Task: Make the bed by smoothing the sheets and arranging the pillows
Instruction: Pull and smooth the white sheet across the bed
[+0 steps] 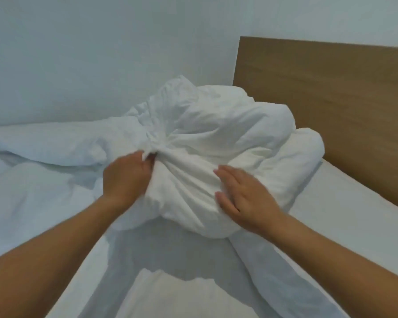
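Looking down, we see our left hand [126, 177] pinching a gathered twist of the white bedding bundle [207, 152], heaped on the bed near the wooden headboard [331, 92], while our right hand [241, 193] lies flat with straight fingers against the bundle's near side.

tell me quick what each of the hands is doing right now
Left hand: closed, pinching a gathered fold of the bunched white fabric bedding.
Right hand: open, fingers straight, resting flat on the same bedding.
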A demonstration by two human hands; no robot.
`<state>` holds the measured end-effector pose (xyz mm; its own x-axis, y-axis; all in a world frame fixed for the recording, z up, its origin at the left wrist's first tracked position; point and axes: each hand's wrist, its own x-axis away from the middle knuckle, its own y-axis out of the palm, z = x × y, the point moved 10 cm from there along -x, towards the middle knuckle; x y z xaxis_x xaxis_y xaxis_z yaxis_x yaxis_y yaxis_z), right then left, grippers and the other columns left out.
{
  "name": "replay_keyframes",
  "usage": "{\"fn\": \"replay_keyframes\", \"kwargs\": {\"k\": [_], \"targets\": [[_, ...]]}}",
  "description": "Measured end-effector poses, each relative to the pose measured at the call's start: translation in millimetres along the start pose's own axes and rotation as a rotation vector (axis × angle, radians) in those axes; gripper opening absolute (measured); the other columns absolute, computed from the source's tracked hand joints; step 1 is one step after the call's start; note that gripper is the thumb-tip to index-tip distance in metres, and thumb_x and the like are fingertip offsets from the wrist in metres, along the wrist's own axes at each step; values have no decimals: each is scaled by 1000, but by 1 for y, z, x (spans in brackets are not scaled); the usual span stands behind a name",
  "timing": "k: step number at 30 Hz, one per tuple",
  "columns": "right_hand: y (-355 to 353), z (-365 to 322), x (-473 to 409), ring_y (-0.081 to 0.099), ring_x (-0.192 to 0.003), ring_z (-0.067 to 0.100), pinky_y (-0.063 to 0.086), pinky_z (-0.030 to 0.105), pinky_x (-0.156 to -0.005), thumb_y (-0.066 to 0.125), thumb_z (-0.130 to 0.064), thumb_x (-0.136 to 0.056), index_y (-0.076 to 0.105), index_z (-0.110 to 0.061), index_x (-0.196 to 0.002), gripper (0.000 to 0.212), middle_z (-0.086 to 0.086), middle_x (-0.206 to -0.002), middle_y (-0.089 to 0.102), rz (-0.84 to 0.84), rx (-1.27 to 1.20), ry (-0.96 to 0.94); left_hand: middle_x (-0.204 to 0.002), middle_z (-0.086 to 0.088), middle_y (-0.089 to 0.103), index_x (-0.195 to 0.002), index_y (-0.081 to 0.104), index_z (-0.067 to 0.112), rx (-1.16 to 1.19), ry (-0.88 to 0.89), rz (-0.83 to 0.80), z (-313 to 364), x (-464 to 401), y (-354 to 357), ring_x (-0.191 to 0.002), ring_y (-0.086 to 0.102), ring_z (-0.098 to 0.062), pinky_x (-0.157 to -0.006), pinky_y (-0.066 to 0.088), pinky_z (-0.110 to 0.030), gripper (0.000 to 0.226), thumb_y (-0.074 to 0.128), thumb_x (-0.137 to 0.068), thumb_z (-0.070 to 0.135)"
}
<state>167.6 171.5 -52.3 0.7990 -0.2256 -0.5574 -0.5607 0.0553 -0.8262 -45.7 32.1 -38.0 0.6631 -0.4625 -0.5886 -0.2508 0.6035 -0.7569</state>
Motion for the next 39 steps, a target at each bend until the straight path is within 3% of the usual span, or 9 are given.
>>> {"fn": "replay_keyframes", "kwargs": {"k": [7,11,15,19,21,25,30,34,39], "targets": [[16,52,16,30,-137,33,13,56,-117,59,-69,-68,8,-35,-152,104,12,-150,29,-322,406,124,-115,-15,64,-105,64,12,169,-318,-194,-29,-14,4,-102,58,-36,-82,42,-40,49,27,-101,46],[5,71,-5,62,-99,25,47,36,-84,49,-39,-87,51,-28,-114,29,0,-108,65,-334,363,300,-106,-9,61,-105,59,14,301,231,150,56,51,-56,-90,54,-31,-80,42,-41,22,50,-86,19],[-73,28,-89,62,-95,28,41,30,-67,53,-25,-84,54,-27,-89,5,2,-96,64,-224,423,160,-113,-6,56,-114,59,19,197,757,-149,137,141,-17,-100,56,-29,-86,44,-43,45,61,-75,40],[-161,-40,-138,49,-72,31,35,30,-63,54,-25,-79,48,-24,-78,7,-1,-70,48,-180,551,-29,-156,-14,20,-152,21,22,-63,344,-41,101,70,10,-143,20,-39,-115,2,-60,108,51,-59,69],[-179,-51,-145,49,-72,29,36,30,-62,53,-30,-80,54,-24,-83,6,1,-75,51,-212,525,-68,-153,-13,20,-145,35,21,-102,287,32,94,24,-5,-141,19,-38,-114,-6,-62,91,51,-65,61],[-193,-30,-140,53,-72,31,38,33,-60,54,-45,-82,45,-23,-105,34,4,-82,53,-210,492,-21,-117,-11,63,-90,73,15,-72,317,-82,100,-14,-26,-115,49,-38,-109,28,-49,37,48,-72,36],[-193,25,-116,52,-64,31,36,36,-56,66,-25,-80,51,-14,-110,35,8,-82,55,36,679,61,-51,8,49,-52,47,11,563,-99,-306,73,-13,-74,-54,47,-17,-51,32,-29,20,46,-64,27],[-152,41,-71,50,-65,30,35,38,-59,58,-25,-87,56,-9,-101,22,9,-80,54,168,605,245,-51,-1,27,-48,33,10,1043,7,-449,128,20,-176,-49,25,-15,-49,18,-29,18,47,-59,13],[-49,-14,10,56,-104,34,40,43,-89,34,-31,-90,48,-15,-127,42,9,-119,52,-281,379,148,-51,-3,39,-50,43,13,858,-124,-666,92,76,-159,-51,34,-19,-51,27,-31,16,53,-62,13]]}}
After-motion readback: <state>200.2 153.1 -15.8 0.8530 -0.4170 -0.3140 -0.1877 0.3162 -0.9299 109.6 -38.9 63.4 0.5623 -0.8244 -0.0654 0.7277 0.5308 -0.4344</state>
